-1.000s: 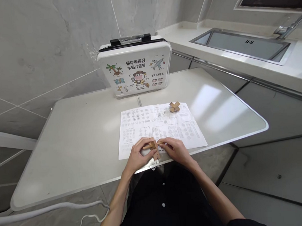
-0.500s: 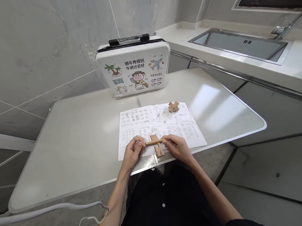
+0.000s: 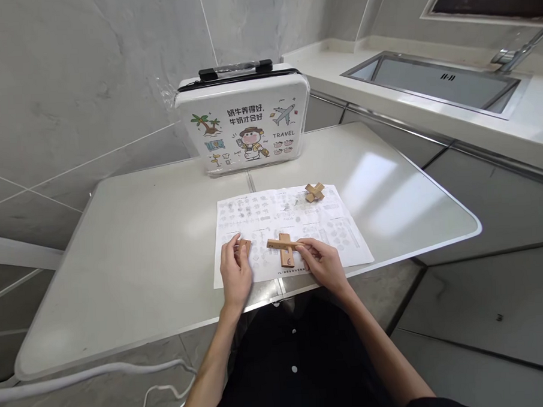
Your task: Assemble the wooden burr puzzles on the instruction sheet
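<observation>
My right hand (image 3: pixel 321 261) pinches the right end of a wooden puzzle piece (image 3: pixel 277 244) that lies crosswise over another one. That second wooden puzzle piece (image 3: pixel 287 260) points toward me and carries a dark mark near its front end. Farther left, my left hand (image 3: pixel 236 271) is closed on a short wooden puzzle piece (image 3: pixel 245 245), partly hidden by the fingers. Beneath both hands is a printed instruction sheet (image 3: pixel 263 219) with many small grey diagrams. An assembled wooden cross-shaped puzzle (image 3: pixel 315 192) sits on the sheet's far right part.
A white cartoon-printed case (image 3: pixel 250 123) in clear plastic stands at the back of the folding table (image 3: pixel 143 251). Behind on the right is a counter with a sink (image 3: pixel 432 79) and faucet (image 3: pixel 508 58). A white cable (image 3: pixel 103 373) runs at lower left.
My left hand has moved left, away from the crossed pieces, and now has a separate short piece in its fingers. My right hand keeps its grip on the crosswise piece.
</observation>
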Tool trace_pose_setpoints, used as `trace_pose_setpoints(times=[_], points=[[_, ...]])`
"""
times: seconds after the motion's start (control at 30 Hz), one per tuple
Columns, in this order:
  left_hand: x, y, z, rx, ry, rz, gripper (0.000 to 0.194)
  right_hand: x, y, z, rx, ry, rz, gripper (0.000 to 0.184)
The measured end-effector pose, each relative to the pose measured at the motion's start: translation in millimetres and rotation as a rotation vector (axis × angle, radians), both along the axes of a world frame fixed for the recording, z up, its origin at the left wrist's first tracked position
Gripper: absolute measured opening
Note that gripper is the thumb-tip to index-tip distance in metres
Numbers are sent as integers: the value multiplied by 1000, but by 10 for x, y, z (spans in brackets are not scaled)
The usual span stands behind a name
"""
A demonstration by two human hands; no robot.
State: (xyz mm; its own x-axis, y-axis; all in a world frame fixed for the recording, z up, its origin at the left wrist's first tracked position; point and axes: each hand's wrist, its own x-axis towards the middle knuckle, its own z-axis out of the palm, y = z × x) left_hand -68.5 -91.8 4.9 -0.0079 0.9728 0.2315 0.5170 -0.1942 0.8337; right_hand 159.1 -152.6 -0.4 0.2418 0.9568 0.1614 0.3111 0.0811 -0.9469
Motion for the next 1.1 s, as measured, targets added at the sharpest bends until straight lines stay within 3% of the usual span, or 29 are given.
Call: trace_pose_setpoints(times=[0.3,0.63,0.8,1.1], points=[[54,-57,45,117,99,-81,19,-6,-2,-47,34,-84,22,34],[37,-145,74,147,119,-484,24,-48,-42,-48,51,-138,86,27],[19,-155,78,135,189,-543,39,-57,-53,-28,51,-141,132,27],[21,-171,129,57,178,-510,28,-58,-56,-53,61,-176,140,25]])
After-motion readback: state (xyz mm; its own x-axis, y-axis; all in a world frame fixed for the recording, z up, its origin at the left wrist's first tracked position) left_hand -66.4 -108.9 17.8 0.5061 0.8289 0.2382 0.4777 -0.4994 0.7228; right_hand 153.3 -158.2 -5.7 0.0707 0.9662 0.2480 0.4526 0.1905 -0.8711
